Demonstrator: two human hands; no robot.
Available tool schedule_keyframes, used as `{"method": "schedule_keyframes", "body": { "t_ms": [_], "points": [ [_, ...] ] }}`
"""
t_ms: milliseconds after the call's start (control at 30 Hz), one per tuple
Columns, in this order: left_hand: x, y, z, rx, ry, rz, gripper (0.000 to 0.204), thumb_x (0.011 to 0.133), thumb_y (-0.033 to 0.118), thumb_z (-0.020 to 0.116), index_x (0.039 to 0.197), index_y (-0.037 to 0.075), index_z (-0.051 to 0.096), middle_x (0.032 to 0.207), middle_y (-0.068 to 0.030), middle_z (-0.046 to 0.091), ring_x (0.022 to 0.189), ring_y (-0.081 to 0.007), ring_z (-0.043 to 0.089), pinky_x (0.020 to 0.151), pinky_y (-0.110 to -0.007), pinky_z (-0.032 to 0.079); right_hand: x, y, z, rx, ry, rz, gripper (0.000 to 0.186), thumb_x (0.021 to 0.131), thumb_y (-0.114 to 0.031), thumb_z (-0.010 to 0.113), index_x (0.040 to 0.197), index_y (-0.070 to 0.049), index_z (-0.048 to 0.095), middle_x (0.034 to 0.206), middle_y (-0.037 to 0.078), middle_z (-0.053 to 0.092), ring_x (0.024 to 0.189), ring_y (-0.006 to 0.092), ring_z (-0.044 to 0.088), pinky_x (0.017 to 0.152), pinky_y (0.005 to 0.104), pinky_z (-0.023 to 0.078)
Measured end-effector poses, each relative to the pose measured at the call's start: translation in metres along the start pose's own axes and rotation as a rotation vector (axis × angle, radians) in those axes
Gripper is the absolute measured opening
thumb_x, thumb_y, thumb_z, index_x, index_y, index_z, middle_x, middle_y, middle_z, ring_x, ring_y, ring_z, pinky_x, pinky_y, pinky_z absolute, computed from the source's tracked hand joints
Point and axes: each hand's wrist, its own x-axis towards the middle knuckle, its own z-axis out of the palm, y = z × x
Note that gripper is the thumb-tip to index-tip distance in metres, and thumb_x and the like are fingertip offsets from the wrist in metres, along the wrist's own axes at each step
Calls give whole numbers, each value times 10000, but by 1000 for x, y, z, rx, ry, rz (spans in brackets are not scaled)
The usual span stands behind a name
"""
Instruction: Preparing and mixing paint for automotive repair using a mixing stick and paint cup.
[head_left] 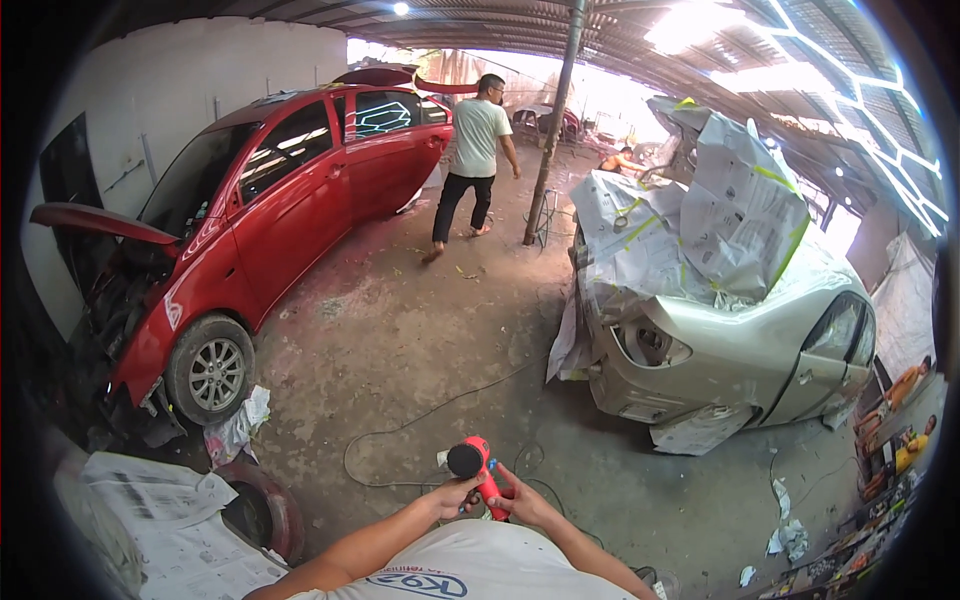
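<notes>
Both hands, left (455, 497) and right (520, 503), fingers closed around a red tool (478, 470); cord (420, 420) on floor between red car (270, 220) and masked silver car (720, 330).

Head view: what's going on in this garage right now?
The person holds a red power tool with a black round head in both hands, left hand and right hand gripping its handle. A cord trails across the concrete floor. To the left stands a red car with its hood up; to the right, a silver car masked with paper. Another person walks away between them.
</notes>
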Motion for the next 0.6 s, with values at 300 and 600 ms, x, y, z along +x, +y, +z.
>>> {"method": "schedule_keyframes", "body": {
  "t_ms": [300,600],
  "points": [
    [-3,-2,3,-43,5,39,326,820,423,643,958,154,520,739,39,461,607,-69,420,447,-196,318,-2,10,-5,24,-15,-58,857,851,-223,647,1454,-105,51,1031,120,617,864,129,553,790,302,468],
    [4,-4,1,-72,8,3,279,812,364,674,948,161,540,742,44,453,594,-59,411,446,-186,305,-2,23,-7,21,-11,-31,857,852,-222,646,1456,-113,48,1021,117,617,834,124,550,760,288,471]
  ]
}}
